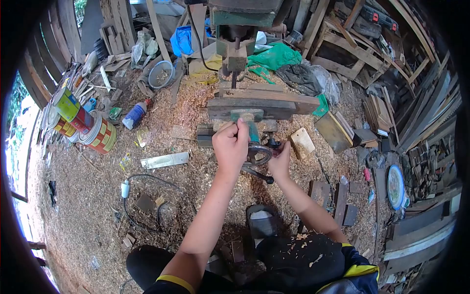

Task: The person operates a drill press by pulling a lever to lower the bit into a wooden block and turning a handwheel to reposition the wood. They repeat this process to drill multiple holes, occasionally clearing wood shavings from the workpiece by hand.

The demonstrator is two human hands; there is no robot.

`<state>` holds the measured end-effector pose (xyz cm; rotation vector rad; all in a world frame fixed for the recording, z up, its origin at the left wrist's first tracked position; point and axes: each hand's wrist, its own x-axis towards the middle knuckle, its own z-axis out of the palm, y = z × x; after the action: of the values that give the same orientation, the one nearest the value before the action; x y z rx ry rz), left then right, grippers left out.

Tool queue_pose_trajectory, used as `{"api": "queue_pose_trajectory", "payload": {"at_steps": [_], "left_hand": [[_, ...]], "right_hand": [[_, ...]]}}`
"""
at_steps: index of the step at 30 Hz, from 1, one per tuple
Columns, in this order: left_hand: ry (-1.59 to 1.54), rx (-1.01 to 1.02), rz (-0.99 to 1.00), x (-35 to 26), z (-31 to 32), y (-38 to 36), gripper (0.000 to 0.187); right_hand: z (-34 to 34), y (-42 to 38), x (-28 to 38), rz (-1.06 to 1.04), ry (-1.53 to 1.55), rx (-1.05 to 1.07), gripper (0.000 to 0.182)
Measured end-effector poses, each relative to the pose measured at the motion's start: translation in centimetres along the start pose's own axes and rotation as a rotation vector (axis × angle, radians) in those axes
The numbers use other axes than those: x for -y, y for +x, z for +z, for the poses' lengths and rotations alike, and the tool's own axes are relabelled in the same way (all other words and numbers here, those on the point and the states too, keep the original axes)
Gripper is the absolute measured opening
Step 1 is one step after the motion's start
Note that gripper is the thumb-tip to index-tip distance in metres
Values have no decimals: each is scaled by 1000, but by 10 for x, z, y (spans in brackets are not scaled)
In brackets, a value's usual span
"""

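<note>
In the head view a green machine (242, 20) carries a vertical bit (234, 81) above a wooden beam (252, 109). A green clamp part (253, 131) presses near the beam's front side, with a metal handwheel (259, 155) below it. My left hand (230, 147) is closed at the wheel's left side, thumb on top; its palm hides what it grips. Around the black knob (273, 143) at the wheel's right, my right hand (280, 160) has its fingers curled. A lever with a black ball end (269, 180) sticks out under the wheel.
Wood shavings cover the ground. Paint cans (100, 133) and a blue bottle (134, 115) stand left, near a metal strip (165, 160) and a black cable (126, 208). A pale wood block (302, 142) lies right of my hands; stacked timber (431, 117) lines the right side.
</note>
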<state>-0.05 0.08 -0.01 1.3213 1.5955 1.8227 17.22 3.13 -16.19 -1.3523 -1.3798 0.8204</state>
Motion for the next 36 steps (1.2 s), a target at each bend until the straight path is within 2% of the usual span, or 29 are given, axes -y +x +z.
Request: {"api": "queue_pose_trajectory", "payload": {"at_steps": [4,6,7,10,12,16,22,24,28,31,33,34,36], "left_hand": [[1,-2,2,1,0,0,47],[2,-4,7,2,1,0,47],[1,-5,8,2,1,0,47],[3,-7,15,3,1,0,47],[4,-10,21,4,1,0,47],[-6,-8,15,1,1,0,47],[6,-12,12,2,1,-1,48],[4,-7,7,3,1,-1,48],[21,-13,23,3,1,0,47],[28,-18,37,2,1,0,48],[27,-27,60,1,1,-1,48],[39,-26,53,4,1,-1,48],[59,-18,32,2,1,0,48]], "right_hand": [[1,-1,16,144,223,-16,49],[-4,3,24,438,509,-25,51],[-3,4,24,438,508,-27,51],[2,7,13,329,362,-36,48],[5,10,4,114,218,-11,49],[4,8,7,130,221,-26,46],[4,9,0,347,354,-11,48],[3,9,-3,165,279,14,55],[2,7,1,124,289,23,58],[-5,-2,20,156,173,16,56],[-17,-2,34,165,42,-90,51],[-19,5,32,180,105,-111,46],[-30,9,50,13,91,-201,39]]}}
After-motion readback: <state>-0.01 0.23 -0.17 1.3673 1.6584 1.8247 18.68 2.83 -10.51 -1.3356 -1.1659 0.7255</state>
